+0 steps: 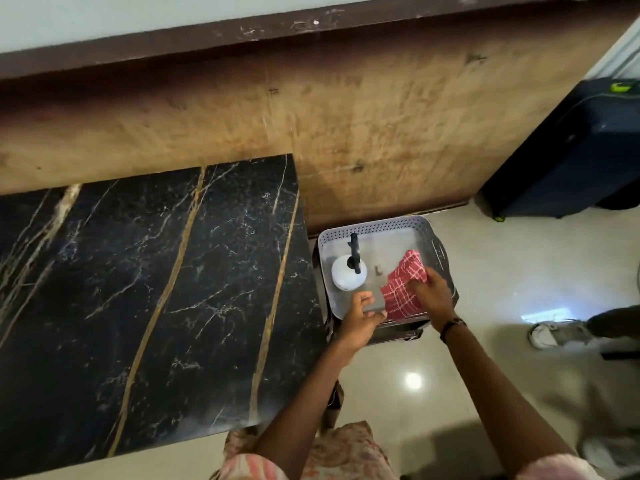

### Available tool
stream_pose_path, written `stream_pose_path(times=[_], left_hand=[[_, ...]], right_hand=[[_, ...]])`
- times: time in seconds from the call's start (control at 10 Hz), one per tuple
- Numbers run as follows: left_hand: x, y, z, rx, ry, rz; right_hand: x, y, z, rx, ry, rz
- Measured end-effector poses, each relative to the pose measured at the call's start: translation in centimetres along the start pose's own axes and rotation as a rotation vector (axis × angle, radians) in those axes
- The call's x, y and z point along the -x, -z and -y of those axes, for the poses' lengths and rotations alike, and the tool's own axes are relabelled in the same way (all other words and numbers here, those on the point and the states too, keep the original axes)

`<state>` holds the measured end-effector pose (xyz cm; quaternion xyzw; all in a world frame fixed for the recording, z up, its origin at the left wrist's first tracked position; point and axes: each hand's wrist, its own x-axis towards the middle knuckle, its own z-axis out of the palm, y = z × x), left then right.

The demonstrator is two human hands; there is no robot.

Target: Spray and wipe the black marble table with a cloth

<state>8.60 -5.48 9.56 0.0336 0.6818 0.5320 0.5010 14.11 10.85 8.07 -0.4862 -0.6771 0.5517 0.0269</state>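
The black marble table with gold and white veins fills the left half of the view. To its right a grey perforated basket sits on a dark stool. Inside stand a white spray bottle with a black trigger head and a red-and-white checked cloth. My right hand grips the cloth's right side inside the basket. My left hand hovers over the basket's near edge, fingers apart, holding nothing, just below the bottle.
A wooden panel wall runs behind the table and basket. A dark blue suitcase stands at the right against the wall. Another person's shoe is on the glossy tiled floor at the right.
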Motion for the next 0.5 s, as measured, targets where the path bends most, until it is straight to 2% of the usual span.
stream_pose_path(times=[0.1,0.3,0.5], left_hand=[[-0.8,-0.4,-0.1,-0.016,0.026,-0.019],[-2.0,0.3,-0.4,-0.015,0.033,-0.084],[-3.0,1.4,-0.2,-0.018,0.030,-0.115]], right_hand=[[-3.0,0.2,0.0,0.122,-0.005,0.006],[-7.2,0.9,2.2,0.100,0.003,0.118],[-9.6,2.5,-0.2,0.346,-0.198,-0.162]])
